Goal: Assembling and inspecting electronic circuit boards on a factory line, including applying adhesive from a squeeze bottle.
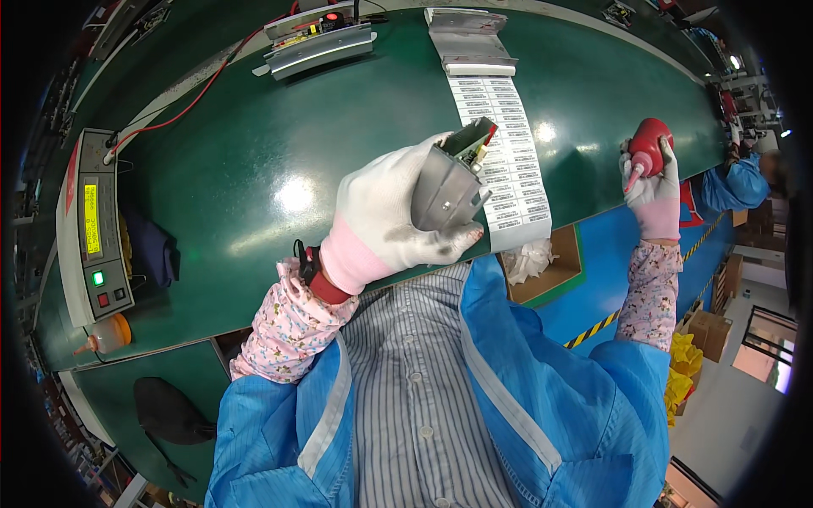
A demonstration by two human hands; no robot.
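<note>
My left hand (381,207), in a white glove with a pink cuff, is closed round a grey metal housing (442,193) over the front part of the table. A green circuit board with small parts (476,146) shows at the housing's open upper end. Out to the right, my gloved right hand (654,190) grips a red squeeze bottle (652,142), its pale nozzle tipped down to the left. Beside the housing, a long strip of printed white labels (517,169) runs down the green table (279,152) to its front edge.
At the left stands a tester (93,229) with a lit display. Near it are a dark cloth (152,250) and an orange-topped bottle (110,334). Another open housing (322,51) and a metal bracket (472,42) lie at the back. A carton (563,267) holds crumpled paper. A co-worker's blue sleeve (732,182) shows far right.
</note>
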